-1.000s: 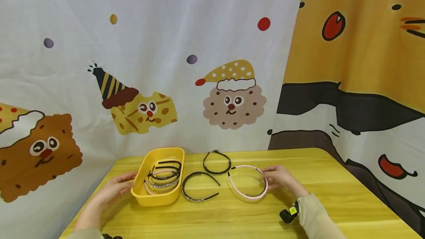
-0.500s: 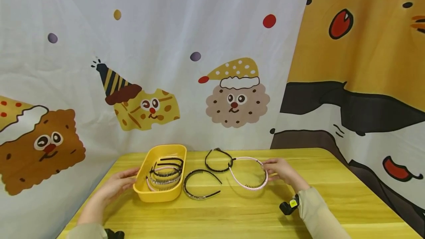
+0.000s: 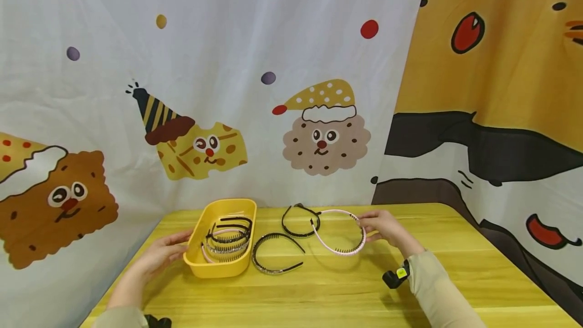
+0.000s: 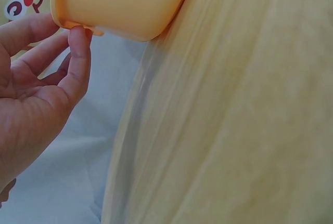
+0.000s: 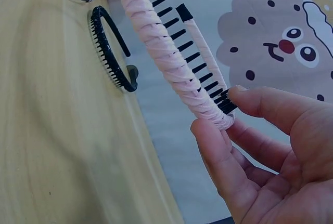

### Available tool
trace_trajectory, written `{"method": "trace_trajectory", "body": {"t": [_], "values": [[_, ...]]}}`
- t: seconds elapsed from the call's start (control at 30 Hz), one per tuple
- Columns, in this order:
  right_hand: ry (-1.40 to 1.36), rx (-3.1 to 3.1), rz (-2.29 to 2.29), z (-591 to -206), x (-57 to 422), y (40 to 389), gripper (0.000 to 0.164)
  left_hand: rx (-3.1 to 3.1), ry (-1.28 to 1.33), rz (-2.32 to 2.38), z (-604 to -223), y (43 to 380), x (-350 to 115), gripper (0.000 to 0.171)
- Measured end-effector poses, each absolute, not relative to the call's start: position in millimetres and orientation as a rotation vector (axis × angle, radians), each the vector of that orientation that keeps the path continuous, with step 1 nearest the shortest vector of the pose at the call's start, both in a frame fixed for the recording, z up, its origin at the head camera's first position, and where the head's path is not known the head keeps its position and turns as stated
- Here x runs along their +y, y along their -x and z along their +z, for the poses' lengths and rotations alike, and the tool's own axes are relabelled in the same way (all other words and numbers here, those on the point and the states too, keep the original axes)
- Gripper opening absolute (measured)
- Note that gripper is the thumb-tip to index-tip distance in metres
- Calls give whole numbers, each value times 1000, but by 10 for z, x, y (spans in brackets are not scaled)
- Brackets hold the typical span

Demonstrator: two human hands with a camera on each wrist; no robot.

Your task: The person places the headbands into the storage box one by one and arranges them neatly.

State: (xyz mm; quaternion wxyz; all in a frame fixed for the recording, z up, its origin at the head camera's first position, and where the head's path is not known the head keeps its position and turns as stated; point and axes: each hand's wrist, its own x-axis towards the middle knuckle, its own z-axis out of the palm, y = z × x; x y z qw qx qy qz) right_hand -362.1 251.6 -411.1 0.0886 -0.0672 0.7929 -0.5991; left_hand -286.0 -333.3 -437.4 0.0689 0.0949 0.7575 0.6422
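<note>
My right hand (image 3: 387, 229) pinches a pink ribbon-wrapped headband (image 5: 161, 47) between thumb and fingers. Black comb teeth line its inner side, and its ends are black. It is held above the table, one end overlapping a black headband (image 3: 299, 235) in the head view. A second black headband (image 3: 256, 257), with teeth and a sparkly section, lies on the table beside the yellow basket (image 3: 218, 270). Several headbands (image 3: 227, 251), black, pink and sparkly, are inside this basket. At the basket's left side my left hand (image 3: 159, 257) pinches the rim with thumb and fingertips.
All this stands on a yellow wood-grain table (image 3: 319, 297). Behind it hangs a white curtain (image 3: 218, 65) printed with cartoon biscuits and cheese. Bare tabletop shows in front of the headbands and at the right.
My right hand has lifted the pink headband up and back from the table, bringing its end over the rear black headband. My left hand has stayed at the basket. The head view has shifted slightly.
</note>
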Motion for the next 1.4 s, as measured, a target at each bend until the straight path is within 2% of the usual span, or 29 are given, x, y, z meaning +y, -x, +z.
{"method": "trace_trajectory", "body": {"t": [0.9,1.4], "values": [[275,2350,-1753,-4141,2262,3735,36,2255,-271,1929,-4376,2850,-3340,61],[315,2300,-1752,-4149,2100,3836,43,2250,-308,1943,-4393,2847,-3355,62]]}}
